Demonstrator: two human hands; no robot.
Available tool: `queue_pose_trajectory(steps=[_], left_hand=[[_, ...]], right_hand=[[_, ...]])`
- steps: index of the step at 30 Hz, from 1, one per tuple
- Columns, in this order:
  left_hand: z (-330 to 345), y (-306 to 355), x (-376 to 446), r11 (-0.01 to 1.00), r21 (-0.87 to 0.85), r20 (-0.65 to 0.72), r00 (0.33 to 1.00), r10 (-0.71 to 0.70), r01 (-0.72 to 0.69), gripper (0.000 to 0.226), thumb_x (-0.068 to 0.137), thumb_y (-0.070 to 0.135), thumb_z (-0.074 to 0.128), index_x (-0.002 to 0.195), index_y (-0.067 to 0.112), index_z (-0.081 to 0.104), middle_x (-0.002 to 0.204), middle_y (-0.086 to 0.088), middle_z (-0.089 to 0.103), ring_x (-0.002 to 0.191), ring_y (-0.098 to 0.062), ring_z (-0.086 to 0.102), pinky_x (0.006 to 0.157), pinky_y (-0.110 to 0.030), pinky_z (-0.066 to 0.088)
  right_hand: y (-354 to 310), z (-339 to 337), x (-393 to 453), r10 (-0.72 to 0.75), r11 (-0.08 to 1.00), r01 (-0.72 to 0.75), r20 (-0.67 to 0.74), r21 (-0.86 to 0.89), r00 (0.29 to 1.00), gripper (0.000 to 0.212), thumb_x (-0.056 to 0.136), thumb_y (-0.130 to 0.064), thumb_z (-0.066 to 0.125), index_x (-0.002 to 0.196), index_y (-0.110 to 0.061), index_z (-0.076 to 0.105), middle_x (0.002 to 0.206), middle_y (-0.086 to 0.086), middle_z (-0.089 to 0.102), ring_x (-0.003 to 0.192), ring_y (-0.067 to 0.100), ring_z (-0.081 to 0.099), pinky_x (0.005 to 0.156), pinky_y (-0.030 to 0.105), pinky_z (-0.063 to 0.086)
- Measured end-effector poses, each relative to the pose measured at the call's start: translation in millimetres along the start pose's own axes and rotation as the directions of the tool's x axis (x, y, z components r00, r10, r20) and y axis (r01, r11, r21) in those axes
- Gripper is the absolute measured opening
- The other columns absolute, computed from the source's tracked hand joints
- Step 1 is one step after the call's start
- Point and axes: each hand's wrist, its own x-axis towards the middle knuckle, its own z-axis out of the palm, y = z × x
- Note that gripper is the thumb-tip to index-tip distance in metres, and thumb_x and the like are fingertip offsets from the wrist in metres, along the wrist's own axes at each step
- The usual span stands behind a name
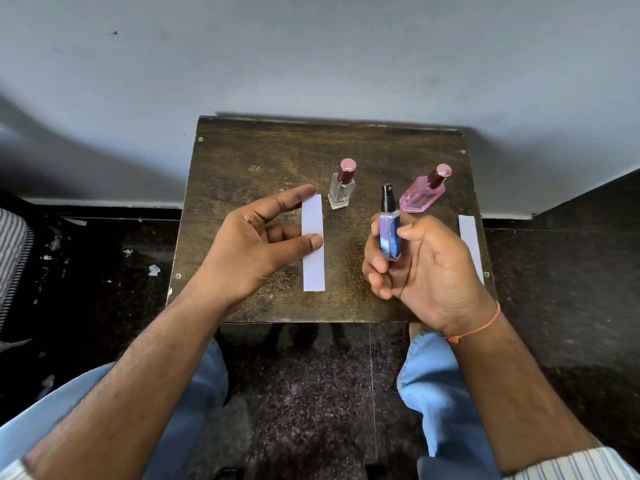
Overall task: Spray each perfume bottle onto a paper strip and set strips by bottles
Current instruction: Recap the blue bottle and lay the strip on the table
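My left hand (256, 247) pinches a white paper strip (313, 261) between thumb and fingers, holding it upright over the small dark wooden table (242, 168). My right hand (426, 268) grips a blue perfume bottle (390, 233) with a black spray nozzle and no cap, a little to the right of the strip. A clear bottle (341, 188) with a maroon cap stands behind the strip. At the back right a pink bottle (424, 194) with a pink cap leans. A second white strip (470, 244) lies along the table's right edge.
The table stands against a grey wall (311, 57). My knees in light blue trousers (433, 382) are under the near edge. Paper scraps (154, 270) lie on the dark floor at the left, beside a striped chair edge (12, 251).
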Motion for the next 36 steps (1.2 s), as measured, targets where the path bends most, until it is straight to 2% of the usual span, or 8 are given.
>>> queue_pose_trajectory(steps=[4,7,11,14,18,23,31,36], left_hand=[[-0.5,-1.3,0.2,1.000,-0.004,0.022,1.000,0.019,-0.019,0.074,0.076,0.002,0.084,0.146,0.017,0.066,0.132,-0.011,0.078,0.095,-0.016,0.078,0.092,-0.032,0.066],[-0.8,-0.6,-0.6,0.999,-0.002,0.027,0.999,0.036,-0.036,0.072,0.075,0.003,0.086,0.142,0.020,0.068,0.140,-0.005,0.073,0.095,-0.019,0.077,0.095,-0.036,0.066],[0.7,1.2,-2.5,0.999,-0.024,0.024,0.999,0.034,-0.034,0.065,0.074,0.001,0.086,0.135,0.020,0.071,0.132,-0.002,0.076,0.092,-0.020,0.076,0.096,-0.039,0.066],[2.5,1.1,-2.4,0.999,-0.027,0.026,0.999,0.031,-0.030,0.060,0.078,-0.006,0.084,0.132,0.018,0.071,0.126,0.003,0.079,0.087,-0.013,0.077,0.088,-0.030,0.066],[3.7,1.7,-1.6,1.000,-0.008,0.027,1.000,0.011,-0.010,0.059,0.084,-0.014,0.079,0.133,0.018,0.070,0.113,0.002,0.083,0.086,-0.010,0.078,0.084,-0.026,0.065],[3.8,0.9,-0.3,1.000,-0.007,0.026,1.000,-0.001,0.001,0.061,0.084,-0.008,0.082,0.137,0.021,0.071,0.098,-0.009,0.082,0.086,-0.015,0.077,0.092,-0.036,0.065],[2.9,1.0,1.3,1.000,0.005,0.039,0.999,0.000,0.000,0.065,0.080,0.003,0.086,0.140,0.022,0.070,0.105,-0.020,0.082,0.092,-0.023,0.078,0.095,-0.042,0.064],[2.8,-0.7,0.9,1.000,0.005,0.060,0.998,-0.002,0.002,0.065,0.079,0.008,0.088,0.139,0.027,0.072,0.114,-0.032,0.077,0.093,-0.031,0.073,0.102,-0.068,0.055]], right_hand=[[3.5,1.3,2.1,0.026,1.000,-0.026,-0.009,0.003,1.000,0.039,0.105,-0.045,0.044,0.116,-0.013,0.064,0.078,0.001,0.045,0.063,0.017,0.043,0.057,0.033,0.035],[6.5,0.5,3.3,0.010,1.000,-0.009,-0.030,0.007,1.000,0.050,0.110,-0.046,0.039,0.131,-0.012,0.069,0.082,0.000,0.045,0.066,0.013,0.042,0.060,0.032,0.034],[9.5,-2.1,2.3,-0.043,0.999,0.043,-0.038,-0.006,0.998,0.036,0.112,-0.036,0.045,0.125,-0.014,0.070,0.090,0.000,0.053,0.070,0.013,0.045,0.060,0.031,0.032],[10.3,-2.5,2.5,-0.062,0.998,0.060,-0.055,-0.030,0.997,0.025,0.111,-0.030,0.050,0.121,-0.016,0.068,0.097,0.005,0.061,0.069,0.014,0.047,0.059,0.030,0.029],[10.1,-2.1,3.9,-0.038,0.998,0.035,-0.063,-0.048,0.997,0.026,0.110,-0.035,0.050,0.121,-0.018,0.067,0.084,0.002,0.054,0.064,0.012,0.040,0.056,0.029,0.024],[8.8,-3.5,5.3,0.040,0.999,-0.039,-0.041,0.022,0.998,0.047,0.110,-0.047,0.040,0.124,-0.013,0.070,0.080,-0.002,0.044,0.066,0.011,0.035,0.056,0.028,0.026],[10.2,-4.2,6.5,-0.041,0.997,0.039,-0.035,-0.059,0.999,0.025,0.108,-0.029,0.053,0.118,-0.016,0.072,0.096,0.003,0.058,0.080,0.015,0.052,0.061,0.032,0.039],[12.1,-0.2,5.3,-0.101,0.986,0.091,-0.064,-0.142,0.993,0.020,0.103,-0.028,0.057,0.113,-0.019,0.071,0.091,0.004,0.059,0.073,0.013,0.047,0.054,0.029,0.033]])
